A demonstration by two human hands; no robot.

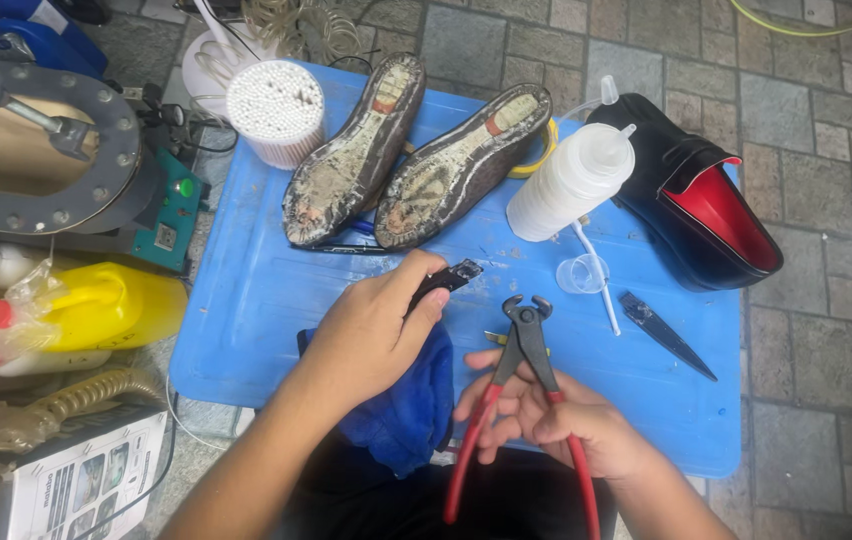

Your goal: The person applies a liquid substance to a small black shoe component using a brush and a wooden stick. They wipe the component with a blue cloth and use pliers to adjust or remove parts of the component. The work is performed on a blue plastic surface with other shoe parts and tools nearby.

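Observation:
My left hand (371, 330) grips a small black piece (449, 279) between thumb and fingers, just above a blue cloth (408, 410). My right hand (546, 415) holds red-handled end-cutting pincers (526, 345), jaws pointing up and nearly closed, a short way right of the black piece. Two worn shoe soles (416, 155) lie side by side, undersides up, on the blue tabletop (266, 290) beyond my hands.
A white squeeze bottle (571, 180) and a black shoe with red lining (696, 195) sit at the right. A knife blade (666, 335), a small clear cup (583, 273), a tub of cotton swabs (276, 110), a yellow jug (111, 305) and a grey machine (36, 150) surround the board.

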